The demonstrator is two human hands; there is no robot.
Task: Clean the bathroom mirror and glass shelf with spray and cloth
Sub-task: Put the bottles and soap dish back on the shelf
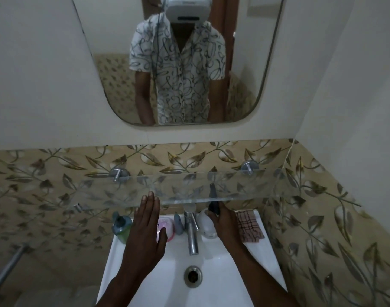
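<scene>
The rounded mirror (114,69) hangs on the white wall and reflects a person in a patterned shirt. Below it the glass shelf (189,187) sits on two metal pegs, with nothing lying on it. My left hand (145,231) is flat and open over the sink, and its fingertips reach the shelf's front edge. My right hand (225,222) is closed around a white spray bottle (208,226) with a dark top, just under the shelf's front edge. A checked cloth (248,226) lies on the sink's right rim, beside my right wrist.
A white sink (240,269) with a metal tap (192,235) and a drain (193,276) is below my hands. A green bottle (121,229) and a pink soap dish (170,229) stand at its back left. A metal bar (6,271) sticks out at lower left. The side wall is close on the right.
</scene>
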